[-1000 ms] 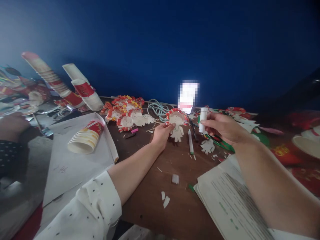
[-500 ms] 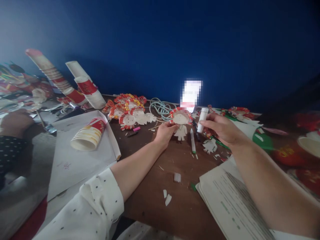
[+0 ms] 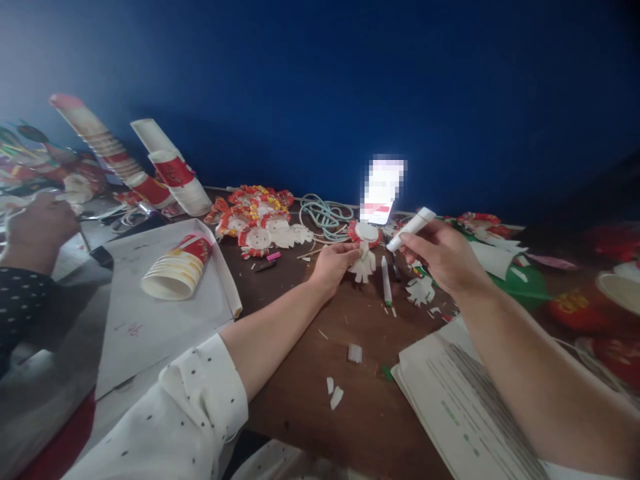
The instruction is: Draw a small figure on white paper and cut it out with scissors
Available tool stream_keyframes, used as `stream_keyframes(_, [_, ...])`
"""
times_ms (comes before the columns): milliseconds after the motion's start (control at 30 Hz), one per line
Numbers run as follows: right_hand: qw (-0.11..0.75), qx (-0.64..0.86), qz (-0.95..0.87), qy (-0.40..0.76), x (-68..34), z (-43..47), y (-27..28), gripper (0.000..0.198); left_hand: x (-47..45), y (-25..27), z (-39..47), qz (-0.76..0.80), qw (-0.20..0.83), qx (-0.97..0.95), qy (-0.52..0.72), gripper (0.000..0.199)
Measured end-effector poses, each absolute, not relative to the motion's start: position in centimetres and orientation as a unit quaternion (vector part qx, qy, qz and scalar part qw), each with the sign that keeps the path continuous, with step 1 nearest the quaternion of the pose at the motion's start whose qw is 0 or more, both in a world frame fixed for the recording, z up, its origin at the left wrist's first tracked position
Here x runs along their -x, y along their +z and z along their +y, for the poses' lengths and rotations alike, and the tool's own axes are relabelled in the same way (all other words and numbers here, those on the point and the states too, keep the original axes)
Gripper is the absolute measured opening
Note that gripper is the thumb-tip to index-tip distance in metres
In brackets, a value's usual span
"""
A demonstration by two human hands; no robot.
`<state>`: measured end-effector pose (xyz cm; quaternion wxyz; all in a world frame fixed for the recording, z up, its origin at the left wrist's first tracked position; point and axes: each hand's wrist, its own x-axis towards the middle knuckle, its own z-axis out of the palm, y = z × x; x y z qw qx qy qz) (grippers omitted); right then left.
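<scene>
Tipping the white tube (image 3: 411,229) over in the right hand (image 3: 440,257), after holding it nearly upright half a second ago, and bringing its lower end close to the paper figure (image 3: 365,265). Also angling the figure differently with the left hand (image 3: 334,267), now showing less of its red-trimmed head than in that earlier moment. Probably lining up the tube for use on the figure, judging by this lean alone, but leaving any contact between the two impossible to tell from this angle. Clamping the right thumb and fingers on the tube, and pinching the figure near its neck between left thumb and fingers, so keeping both hands occupied. Holding the figure above the surface (image 3: 300,380), just below the glowing screen (image 3: 384,190) in the view and just left of the green-ended pen (image 3: 386,283). Pointing the figure's head up toward the screen and its legs back toward the wearer, so running its long axis nearly upright in the view. Slanting the tube's long axis from upper right to lower left, aiming the lower end toward the figure and the other end up toward the blue wall (image 3: 280,100). Leaving a loose paper cutout (image 3: 421,291) lying on the surface, near the right hand.
</scene>
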<state>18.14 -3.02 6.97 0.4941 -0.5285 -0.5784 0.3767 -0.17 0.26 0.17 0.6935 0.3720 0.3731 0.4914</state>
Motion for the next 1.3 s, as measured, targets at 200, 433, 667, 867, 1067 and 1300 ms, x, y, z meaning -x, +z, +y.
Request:
stream_keyframes(200, [0.490, 0.529, -0.631, 0.286, -16.4, -3.9, 6.7, 0.023, -0.1, 0.6, -0.2, 0.371, 0.698, -0.376, 0.484, 0.018])
stream_keyframes(433, [0.449, 0.534, -0.695, 0.176, -15.7, -4.4, 6.3, 0.016, -0.1, 0.2, -0.2, 0.359, 0.707, -0.388, 0.469, 0.022])
stream_keyframes(667, [0.436, 0.512, -0.734, 0.098, -15.8, -4.1, 5.3, 0.015, -0.2, 0.2, -0.2, 0.364, 0.709, -0.379, 0.471, 0.020])
stream_keyframes(867, [0.427, 0.509, -0.745, 0.061, -15.8, -4.0, 4.8, 0.014, -0.1, 0.3, -0.3, 0.378, 0.704, -0.380, 0.466, 0.021])
stream_keyframes(1067, [0.417, 0.502, -0.757, 0.008, -15.9, -3.7, 4.3, 0.015, -0.1, 0.4, -0.4, 0.363, 0.718, -0.373, 0.462, 0.024])
stream_keyframes(1300, [0.449, 0.512, -0.732, -0.009, -16.4, -3.6, 4.6, 0.015, -0.2, 0.5, -0.5, 0.370, 0.722, -0.355, 0.465, 0.024])
